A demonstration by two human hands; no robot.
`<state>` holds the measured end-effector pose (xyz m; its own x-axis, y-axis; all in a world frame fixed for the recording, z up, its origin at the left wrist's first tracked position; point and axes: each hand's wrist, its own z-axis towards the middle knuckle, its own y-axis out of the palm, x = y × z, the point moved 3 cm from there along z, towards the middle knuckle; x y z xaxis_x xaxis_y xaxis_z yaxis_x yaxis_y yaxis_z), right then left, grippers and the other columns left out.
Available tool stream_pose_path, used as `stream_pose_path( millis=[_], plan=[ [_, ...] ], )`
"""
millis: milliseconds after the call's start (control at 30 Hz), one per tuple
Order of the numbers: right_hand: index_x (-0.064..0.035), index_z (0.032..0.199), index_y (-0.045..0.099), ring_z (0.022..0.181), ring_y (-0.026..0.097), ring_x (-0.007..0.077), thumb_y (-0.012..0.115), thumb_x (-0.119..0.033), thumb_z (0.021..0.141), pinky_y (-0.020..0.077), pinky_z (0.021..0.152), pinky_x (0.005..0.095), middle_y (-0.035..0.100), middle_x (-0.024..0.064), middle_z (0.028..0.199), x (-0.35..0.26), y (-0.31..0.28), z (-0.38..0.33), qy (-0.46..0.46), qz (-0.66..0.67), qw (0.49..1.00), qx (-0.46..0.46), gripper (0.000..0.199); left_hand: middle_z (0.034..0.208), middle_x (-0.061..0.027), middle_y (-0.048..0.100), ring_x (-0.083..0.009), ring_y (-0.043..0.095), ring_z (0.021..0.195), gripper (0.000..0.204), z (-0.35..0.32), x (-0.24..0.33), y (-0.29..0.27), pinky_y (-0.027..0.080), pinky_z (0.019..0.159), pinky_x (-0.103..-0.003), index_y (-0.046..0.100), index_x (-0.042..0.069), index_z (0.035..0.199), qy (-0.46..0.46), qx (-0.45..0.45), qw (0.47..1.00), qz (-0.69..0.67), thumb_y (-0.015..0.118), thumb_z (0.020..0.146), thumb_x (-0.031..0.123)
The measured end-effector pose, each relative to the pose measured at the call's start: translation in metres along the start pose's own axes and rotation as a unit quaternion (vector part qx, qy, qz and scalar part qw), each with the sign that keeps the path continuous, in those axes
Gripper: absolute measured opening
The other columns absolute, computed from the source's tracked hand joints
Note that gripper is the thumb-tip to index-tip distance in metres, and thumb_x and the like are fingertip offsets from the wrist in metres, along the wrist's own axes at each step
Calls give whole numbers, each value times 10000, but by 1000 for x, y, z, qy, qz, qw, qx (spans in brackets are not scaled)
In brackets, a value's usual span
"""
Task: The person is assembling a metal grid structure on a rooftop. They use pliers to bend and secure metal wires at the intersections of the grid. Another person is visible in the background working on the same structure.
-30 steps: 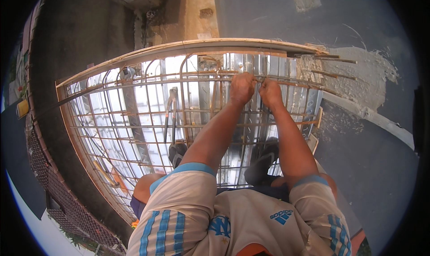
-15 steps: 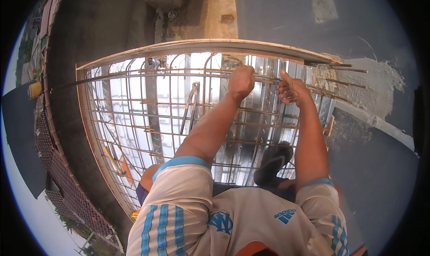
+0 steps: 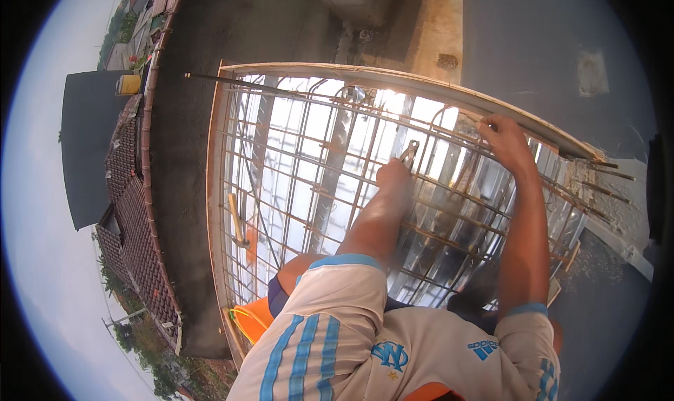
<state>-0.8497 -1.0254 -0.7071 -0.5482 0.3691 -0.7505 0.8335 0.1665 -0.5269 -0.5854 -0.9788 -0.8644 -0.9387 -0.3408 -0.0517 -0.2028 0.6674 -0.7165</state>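
Observation:
My left hand [image 3: 393, 176] is closed around a pair of pincers [image 3: 412, 149], whose metal jaws stick out beyond the fingers, pointing away from me. Its handles are hidden under the hand. Beneath lies a grid of rusty steel rebar [image 3: 330, 147] over shiny corrugated metal sheeting [image 3: 366, 135]. At the far side of the grid, to the right, my right hand [image 3: 507, 147] is at the bars with its fingers bent in and pressed together. Whatever they pinch is too small to tell.
A wooden formwork board [image 3: 337, 69] edges the grid. A hammer [image 3: 236, 220] with a yellow handle lies at its left, near an orange object [image 3: 254, 318]. Bar ends [image 3: 609, 190] project at the right over rough concrete. Tiled roofs [image 3: 137, 211] lie beyond the dark wall.
My left hand has come off the far bars, moved back toward me and taken hold of the pincers that lay on the grid. My right hand's fingers have curled in. The view has shifted left.

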Motion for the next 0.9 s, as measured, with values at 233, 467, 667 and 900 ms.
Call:
stream_pose_path(
  millis=[233, 467, 667, 900],
  plan=[
    [41, 1028, 609, 1045, 552, 352, 627, -416, 723, 417, 903, 401, 597, 260, 1046, 5, 106, -15, -28, -104, 970, -218, 549, 954, -112, 638, -225, 618, 890, 488, 9, 17, -56, 524, 746, -362, 607, 3, 1020, 133, -289, 942, -105, 699, 658, 316],
    [-15, 1029, 563, 935, 587, 380, 590, -312, 778, 462, 809, 440, 623, 216, 972, 0, 95, -10, 28, 7, 999, 17, 390, 940, -98, 602, -172, 585, 828, 441, -6, 91, -105, 482, 704, -294, 544, -36, 1032, 230, -343, 729, -546, 694, 781, 295],
    [10, 934, 593, 924, 590, 384, 523, -277, 794, 460, 809, 439, 615, 259, 921, 23, 15, -7, 40, -87, 995, -21, 327, 947, -71, 593, -178, 539, 929, 418, -48, 159, -105, 411, 836, -325, 563, 17, 1047, 351, -305, 721, -513, 659, 813, 350],
    [43, 843, 562, 642, 591, 256, 490, -191, 735, 450, 641, 396, 578, 163, 687, 37, -82, -44, 77, -144, 984, -66, 268, 866, -82, 632, -157, 570, 791, 456, -38, 185, -66, 451, 726, -308, 597, -22, 1051, 441, -188, 789, -385, 672, 783, 340]
  ],
)
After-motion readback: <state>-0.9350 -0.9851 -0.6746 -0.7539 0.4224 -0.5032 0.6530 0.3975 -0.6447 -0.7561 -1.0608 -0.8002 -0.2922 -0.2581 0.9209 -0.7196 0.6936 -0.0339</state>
